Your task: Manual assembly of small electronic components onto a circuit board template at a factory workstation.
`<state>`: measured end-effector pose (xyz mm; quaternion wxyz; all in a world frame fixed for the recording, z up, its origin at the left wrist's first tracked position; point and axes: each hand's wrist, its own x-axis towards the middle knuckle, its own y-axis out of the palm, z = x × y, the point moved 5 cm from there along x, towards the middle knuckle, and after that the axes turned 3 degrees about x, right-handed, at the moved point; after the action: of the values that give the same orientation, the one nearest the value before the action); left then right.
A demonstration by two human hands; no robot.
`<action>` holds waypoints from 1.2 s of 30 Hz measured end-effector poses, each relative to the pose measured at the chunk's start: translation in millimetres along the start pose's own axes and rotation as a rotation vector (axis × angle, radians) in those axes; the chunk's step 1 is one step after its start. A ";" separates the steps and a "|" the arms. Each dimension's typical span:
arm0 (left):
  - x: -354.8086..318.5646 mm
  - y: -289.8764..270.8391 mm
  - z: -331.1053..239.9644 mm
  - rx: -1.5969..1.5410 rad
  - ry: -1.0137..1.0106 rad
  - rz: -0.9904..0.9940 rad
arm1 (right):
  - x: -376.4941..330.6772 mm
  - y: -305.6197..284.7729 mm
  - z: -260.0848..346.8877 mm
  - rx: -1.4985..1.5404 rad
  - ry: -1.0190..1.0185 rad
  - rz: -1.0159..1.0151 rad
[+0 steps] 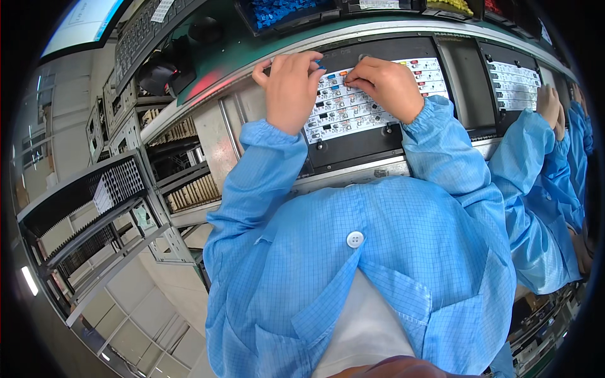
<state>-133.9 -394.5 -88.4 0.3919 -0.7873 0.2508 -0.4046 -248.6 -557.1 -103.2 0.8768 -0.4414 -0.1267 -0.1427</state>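
Observation:
In front of me a white circuit board panel (pixel 353 120), printed in strips and carrying small coloured and black parts, lies in a black carrier tray (pixel 359 149). My left hand (pixel 290 82) is over the panel's left edge, its thumb and fingers curled around small blue connectors (pixel 321 65). My right hand (pixel 392 87) reaches in from the right with thumb and forefinger pinched together at the upper strips; whatever they pinch is too small to make out. Close to those fingertips a small orange part (pixel 343 74) sits on the panel. Red parts (pixel 414 63) line its right side.
Bins of blue parts (pixel 277 15) and yellow parts (pixel 450 7) stand behind the rail. A black scanner (pixel 161 77) and a mouse (pixel 205 29) are at left. On the right, a co-worker's hand (pixel 549 106) is at another panel (pixel 513 85). Slotted racks (pixel 82 214) stand left.

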 end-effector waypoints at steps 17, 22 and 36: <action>-34.0 -17.7 -15.4 -0.168 -0.030 0.077 | 56.8 -38.7 -32.1 -0.202 -0.121 -0.056; -30.8 -2.7 -28.2 -0.153 -0.026 0.160 | 141.6 -60.2 -91.7 -0.430 0.418 -0.048; -35.9 0.9 -31.0 -0.023 0.157 0.102 | 157.8 -47.8 -112.5 -0.292 0.347 -0.150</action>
<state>-179.5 -382.3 -93.6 0.3821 -0.7438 0.3253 -0.4415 -108.8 -697.3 -78.0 0.7992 -0.5218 0.0151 -0.2981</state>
